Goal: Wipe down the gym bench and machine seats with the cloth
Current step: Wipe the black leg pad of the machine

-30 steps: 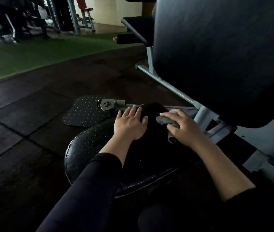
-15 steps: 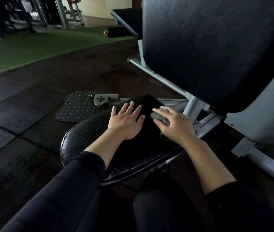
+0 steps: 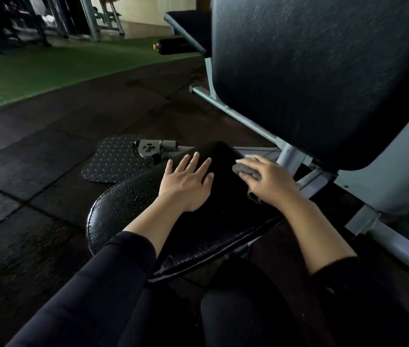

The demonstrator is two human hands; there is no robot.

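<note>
While its fingers curl over a bunched grey cloth (image 3: 247,170), the right hand (image 3: 269,180) presses that wad onto the far right part of the black machine seat (image 3: 128,204), close under the lower edge of the tall backrest pad (image 3: 318,78); a second fold of the cloth shows beneath the heel of the hand. Beside it, the left hand (image 3: 185,182) lies palm down on the same seat with fingers straight and slightly spread, holding nothing. Both forearms are bare up to dark sleeves and reach forward from the bottom of the view, the left sleeve (image 3: 93,291) filling the lower left corner. Textured black upholstery covers the seat, whose near edge looks creased or torn, though the dim light makes this hard to judge. A grey steel frame (image 3: 243,118) runs diagonally behind the seat, and a diamond-pattern footplate (image 3: 113,161) lies on the dark rubber floor tiles (image 3: 35,171) just beyond it. Farther off a strip of green turf (image 3: 48,68) leads to other gym machines, which are too dark and blurred to identify. At the right border the backrest and frame are cut off.
</note>
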